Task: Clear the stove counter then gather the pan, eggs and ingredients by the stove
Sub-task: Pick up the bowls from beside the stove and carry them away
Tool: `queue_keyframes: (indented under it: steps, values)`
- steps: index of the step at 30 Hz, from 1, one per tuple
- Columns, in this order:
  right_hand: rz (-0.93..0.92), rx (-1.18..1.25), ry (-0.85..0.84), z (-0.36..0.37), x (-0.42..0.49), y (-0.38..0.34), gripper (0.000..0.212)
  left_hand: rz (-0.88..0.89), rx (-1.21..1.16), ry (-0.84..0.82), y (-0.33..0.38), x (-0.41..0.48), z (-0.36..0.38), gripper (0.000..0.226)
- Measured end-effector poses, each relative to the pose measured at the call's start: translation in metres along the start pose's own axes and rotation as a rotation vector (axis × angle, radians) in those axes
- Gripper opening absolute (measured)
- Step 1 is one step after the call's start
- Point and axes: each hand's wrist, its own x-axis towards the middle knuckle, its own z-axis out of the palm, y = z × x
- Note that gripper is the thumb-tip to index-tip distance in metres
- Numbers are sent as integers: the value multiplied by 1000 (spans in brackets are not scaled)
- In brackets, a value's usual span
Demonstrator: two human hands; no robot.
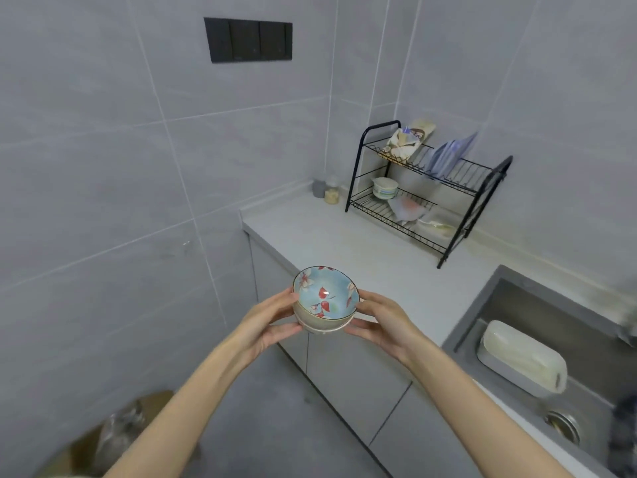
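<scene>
Ceramic bowl stack, blue floral one on top, hung by the surface's front edge, near its left end. My left hand and right hand cupped its sides, fingers curled around. Likely brittle with slick glaze, so both hands should support it under the bottom bowl.

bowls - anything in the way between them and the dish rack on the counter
The left hand and right hand hold the bowls over the edge of the counter. Nothing visible stands between them and the dish rack; the jars sit in the corner, left of the rack.
</scene>
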Motion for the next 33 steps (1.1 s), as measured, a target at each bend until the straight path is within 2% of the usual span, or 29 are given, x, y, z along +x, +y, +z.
queue_keyframes:
  steps: [2, 7, 10, 14, 21, 23, 26, 30, 33]
  values:
    - [12, -15, 15, 7, 35, -16, 25, -7, 1, 8, 18, 36, -4, 28]
    - [43, -45, 26, 17, 126, -45, 21, -53, -11, 58, 50, 122, -17, 31]
    - [64, -46, 38, 19, 185, -54, 19, -70, -17, 86, 64, 172, -25, 21]
    - [102, -35, 51, 19, 270, -65, 32, -100, -38, 122, 86, 243, -38, 23]
    - [177, -10, 30, 23, 407, -98, 39, -159, -63, 152, 132, 367, -54, 23]
    - [183, -13, 37, 24, 438, -108, 40, -181, -61, 153, 143, 399, -58, 24]
    - [189, -34, 45, 28, 478, -122, 36, -204, -42, 150, 158, 441, -63, 38]
    - [193, -25, 94, 28, 514, -130, 31, -202, -18, 118, 167, 484, -66, 22]
    - [193, -11, 147, 29, 552, -137, 33, -210, -8, 112, 175, 527, -70, 22]
